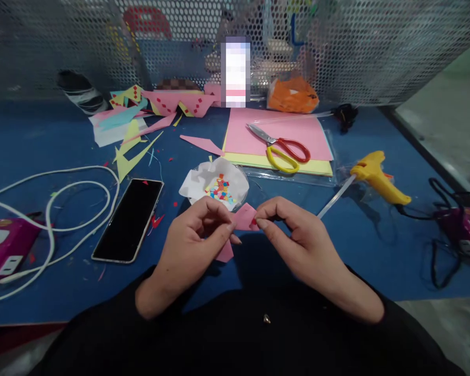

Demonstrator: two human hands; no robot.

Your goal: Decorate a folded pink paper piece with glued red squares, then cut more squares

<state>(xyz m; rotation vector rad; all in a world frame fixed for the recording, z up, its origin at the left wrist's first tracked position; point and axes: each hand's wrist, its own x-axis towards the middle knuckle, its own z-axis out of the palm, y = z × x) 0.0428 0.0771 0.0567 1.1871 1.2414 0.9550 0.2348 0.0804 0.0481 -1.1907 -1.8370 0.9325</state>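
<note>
My left hand (198,243) and my right hand (297,235) meet over the near edge of the blue table (43,141). Both pinch a small piece of pink paper (243,216) between thumb and fingers. A tiny red bit shows on the paper beside my right fingertips. More of the pink paper hangs below my left fingers. Just beyond the hands lies a white paper dish (215,183) holding several small coloured paper squares.
A black phone (129,219) lies left of my hands, beside looping white cable (78,201). Red-and-yellow scissors (284,149) rest on pink and yellow sheets (282,130). A yellow glue gun (378,177) lies right. Paper scraps (141,112) sit by the mesh screen.
</note>
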